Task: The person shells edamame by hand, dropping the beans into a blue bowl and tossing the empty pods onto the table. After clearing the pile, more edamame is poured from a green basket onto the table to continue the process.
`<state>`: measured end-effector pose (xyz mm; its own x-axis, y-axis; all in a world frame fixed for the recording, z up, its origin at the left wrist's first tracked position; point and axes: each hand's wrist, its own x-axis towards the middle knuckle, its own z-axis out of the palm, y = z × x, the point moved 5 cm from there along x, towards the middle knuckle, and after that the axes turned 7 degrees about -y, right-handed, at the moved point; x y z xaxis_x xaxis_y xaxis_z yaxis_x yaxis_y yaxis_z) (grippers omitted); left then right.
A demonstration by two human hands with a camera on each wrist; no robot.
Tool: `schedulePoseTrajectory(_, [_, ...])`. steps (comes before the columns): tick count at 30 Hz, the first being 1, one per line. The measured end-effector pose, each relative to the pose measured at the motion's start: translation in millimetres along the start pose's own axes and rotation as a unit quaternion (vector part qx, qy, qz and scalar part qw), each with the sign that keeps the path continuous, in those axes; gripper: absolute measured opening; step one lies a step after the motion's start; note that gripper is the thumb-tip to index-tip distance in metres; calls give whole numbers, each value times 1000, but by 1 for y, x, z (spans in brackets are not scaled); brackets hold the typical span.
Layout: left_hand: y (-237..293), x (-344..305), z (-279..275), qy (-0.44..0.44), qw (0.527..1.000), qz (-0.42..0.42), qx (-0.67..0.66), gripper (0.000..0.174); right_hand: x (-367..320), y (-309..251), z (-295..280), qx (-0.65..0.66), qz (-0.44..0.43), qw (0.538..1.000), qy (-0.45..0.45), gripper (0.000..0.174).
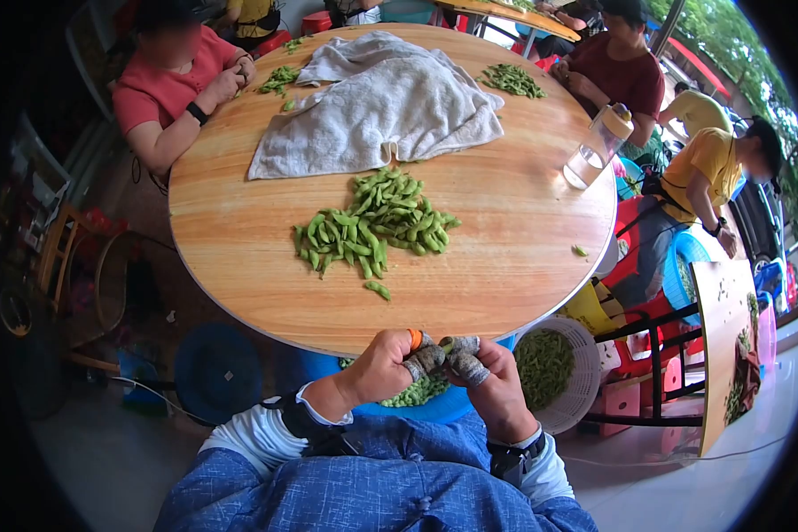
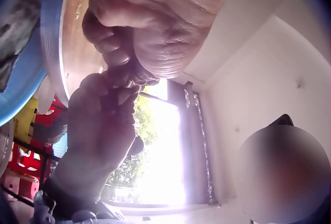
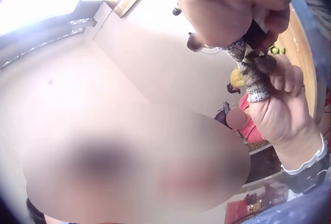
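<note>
Just past the near table edge, in the head view, my left hand (image 1: 377, 371) and right hand (image 1: 501, 390) meet fingertip to fingertip. Between them they pinch a green soybean pod (image 1: 449, 347), mostly covered by the fingers. Grey knitted sleeves wrap the thumbs and some fingertips, and an orange band circles one left finger. Below the hands sits a blue basin (image 1: 457, 408) with shelled green beans (image 1: 415, 393). A heap of soybean pods (image 1: 372, 222) lies on the round wooden table (image 1: 505, 266). In the right wrist view the left hand (image 3: 284, 105) faces the right hand (image 3: 232, 6).
A grey-white towel (image 1: 381, 106) covers the table's middle. Near the right edge stands a clear bottle (image 1: 590, 155). A white basket (image 1: 585, 377) of pods is at the right, beside a tilted board (image 1: 718, 355). Other people sit around, with small pod piles (image 1: 514, 80) before them.
</note>
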<state>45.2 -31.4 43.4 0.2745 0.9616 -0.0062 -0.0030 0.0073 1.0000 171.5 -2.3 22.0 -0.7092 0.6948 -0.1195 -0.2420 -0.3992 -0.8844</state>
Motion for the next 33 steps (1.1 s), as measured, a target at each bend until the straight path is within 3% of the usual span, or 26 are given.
schedulePoseTrajectory(5, [1, 2, 5, -14, 996, 11, -83, 17, 3, -1, 3, -4, -14, 1000, 9, 16])
schedulePoseTrajectory(8, [-5, 2, 2, 3, 1000, 8, -5, 16, 5, 10, -4, 4, 3, 1000, 7, 15])
schedulePoseTrajectory(9, [-5, 0, 2, 8, 992, -6, 129, 16, 6, 13, -6, 7, 14, 1000, 5, 15])
schedulePoseTrajectory(11, [-7, -7, 3, 19, 921, -35, 388, 20, 6, 14, -7, 1, 18, 1000, 14, 15])
schedulePoseTrajectory(12, [-1, -9, 5, 42, 887, 22, 459, 28, 6, 14, -6, -1, 20, 1000, 18, 14])
schedulePoseTrajectory(15, [3, -11, 7, 32, 873, 87, 479, 27, 5, 7, 0, 11, -10, 1000, -3, 16])
schedulePoseTrajectory(18, [-5, -10, 4, 60, 945, 121, 297, 16, 3, 2, 3, -10, -61, 998, -22, 17])
schedulePoseTrajectory(21, [-17, -5, 2, 70, 993, 76, 60, 11, 2, 5, 2, -28, -95, 995, -30, 19])
schedulePoseTrajectory(22, [-13, -7, 2, 40, 999, 21, -13, 17, 1, 5, 2, -36, -98, 994, -32, 19])
schedulePoseTrajectory(25, [-17, -9, 1, -2, 992, -100, -75, 18, 2, 3, 4, -70, -100, 992, -38, 18])
schedulePoseTrajectory(26, [-4, -9, 1, 30, 999, -21, 37, 19, 1, 2, 3, -88, -96, 991, -36, 17])
schedulePoseTrajectory(29, [-14, -12, -4, 46, 993, -10, 111, 10, 2, -1, 9, -212, -89, 973, -32, 13])
schedulePoseTrajectory(33, [-33, -11, -4, 64, 996, -60, 6, 12, 4, -15, 18, -418, -114, 901, -23, 11])
